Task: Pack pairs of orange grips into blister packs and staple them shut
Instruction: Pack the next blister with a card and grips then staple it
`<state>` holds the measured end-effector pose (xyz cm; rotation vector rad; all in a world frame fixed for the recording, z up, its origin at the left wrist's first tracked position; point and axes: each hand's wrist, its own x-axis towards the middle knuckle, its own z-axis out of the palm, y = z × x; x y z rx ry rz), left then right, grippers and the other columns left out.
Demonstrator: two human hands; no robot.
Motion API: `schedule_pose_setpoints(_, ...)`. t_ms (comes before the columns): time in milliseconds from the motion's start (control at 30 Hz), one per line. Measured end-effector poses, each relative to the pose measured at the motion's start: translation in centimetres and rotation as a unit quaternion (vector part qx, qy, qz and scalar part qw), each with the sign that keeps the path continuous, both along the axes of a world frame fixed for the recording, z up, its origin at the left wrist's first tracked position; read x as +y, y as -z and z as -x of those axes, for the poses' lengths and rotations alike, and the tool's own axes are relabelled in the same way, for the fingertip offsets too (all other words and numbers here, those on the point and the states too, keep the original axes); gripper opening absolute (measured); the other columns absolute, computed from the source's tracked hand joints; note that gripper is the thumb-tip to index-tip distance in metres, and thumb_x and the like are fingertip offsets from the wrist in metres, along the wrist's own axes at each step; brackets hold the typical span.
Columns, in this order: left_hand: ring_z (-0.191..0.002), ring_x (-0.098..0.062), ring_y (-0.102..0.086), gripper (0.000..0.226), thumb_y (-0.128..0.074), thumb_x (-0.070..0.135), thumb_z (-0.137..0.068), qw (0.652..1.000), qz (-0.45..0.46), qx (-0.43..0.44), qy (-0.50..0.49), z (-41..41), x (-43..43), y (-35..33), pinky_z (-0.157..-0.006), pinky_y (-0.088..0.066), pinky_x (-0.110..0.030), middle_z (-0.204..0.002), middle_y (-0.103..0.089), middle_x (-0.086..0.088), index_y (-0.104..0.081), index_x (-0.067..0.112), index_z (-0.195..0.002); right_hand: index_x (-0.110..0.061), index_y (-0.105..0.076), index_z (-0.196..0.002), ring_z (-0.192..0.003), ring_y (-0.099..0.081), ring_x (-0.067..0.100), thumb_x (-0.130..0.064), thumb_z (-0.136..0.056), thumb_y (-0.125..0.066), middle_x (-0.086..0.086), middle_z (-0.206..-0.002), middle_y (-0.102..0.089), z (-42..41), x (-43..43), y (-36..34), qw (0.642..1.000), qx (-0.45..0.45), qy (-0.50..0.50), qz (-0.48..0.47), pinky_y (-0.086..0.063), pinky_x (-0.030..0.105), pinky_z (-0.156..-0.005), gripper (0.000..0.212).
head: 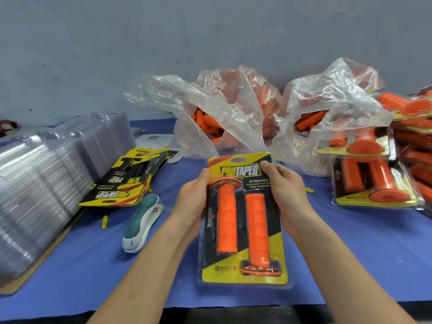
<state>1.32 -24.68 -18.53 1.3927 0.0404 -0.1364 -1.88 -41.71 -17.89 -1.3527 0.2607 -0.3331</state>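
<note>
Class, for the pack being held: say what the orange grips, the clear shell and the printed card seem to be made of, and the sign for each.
Orange grips: probably rubber or soft plastic, matte, with a moulded ribbed texture. Clear shell: thin glossy transparent plastic; glare streaks and a see-through rim. Printed card: likely coated cardboard, flat, with bright print and slight sheen.

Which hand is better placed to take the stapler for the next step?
Left, probably. The stapler lies just left of the left hand; the right hand grips the blister pack on its far edge and would have to cross over it.
</note>
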Motion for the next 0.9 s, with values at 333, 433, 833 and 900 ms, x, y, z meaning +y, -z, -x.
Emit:
schedule_pose_setpoints(333, -0.047, -0.017, -0.051, 0.047, -0.046, 0.054, -0.099, 0.963, -0.214, -0.081, 0.144, 2.6, 0.3, 2.0, -0.048, -0.044, -0.025, -0.058, -0.058, -0.003, -0.055, 0.013, -0.076, -0.015, -0.065, -0.087, -0.054, -0.064, 0.007, -0.030, -0.095, -0.062, -0.003, -0.074, -0.069, 0.1, -3.7, 0.2, 0.970, 0.022, 0.195, -0.145, -0.050, 0.018, -0.050, 0.018)
schedule_pose_setpoints(433, -0.046, -0.018, -0.049, 0.054, -0.042, 0.056, -0.099, 0.972, -0.195, -0.104, 0.085, 2.5, 0.2, 1.9, -0.047, -0.042, -0.027, -0.055, -0.056, -0.007, -0.056, 0.013, -0.070, -0.014, -0.066, -0.097, -0.079, -0.068, 0.018, -0.039, -0.098, -0.055, 0.005, -0.094, -0.073, 0.5, -2.4, 0.1, 0.979, 0.051, 0.161, -0.110, -0.056, 0.033, -0.076, 0.028)
schedule_pose_setpoints(833, -0.054, -0.011, -0.062, 0.035, -0.053, 0.038, -0.099, 0.990, 0.134, 0.039, -0.010, 7.2, -2.8, 0.6, -0.053, -0.053, -0.025, -0.069, -0.069, -0.006, -0.066, 0.008, -0.086, -0.010, -0.063, -0.103, -0.068, -0.060, 0.012, -0.047, -0.101, -0.037, -0.001, -0.085, -0.066, 4.6, 3.7, 1.6, 0.948, 0.125, 0.242, -0.162, -0.041, 0.026, -0.053, 0.045)
schedule_pose_setpoints(900, -0.061, -0.013, -0.061, 0.028, -0.053, 0.033, -0.099, 0.992, 0.119, 0.032, -0.003, 8.9, -4.4, 1.1, -0.061, -0.053, -0.028, -0.074, -0.068, -0.008, -0.061, 0.007, -0.094, -0.010, -0.061, -0.100, -0.065, -0.058, 0.013, -0.044, -0.101, -0.037, 0.001, -0.084, -0.064, 4.6, 3.4, 1.1, 0.933, 0.131, 0.265, -0.204, -0.042, 0.024, -0.048, 0.040)
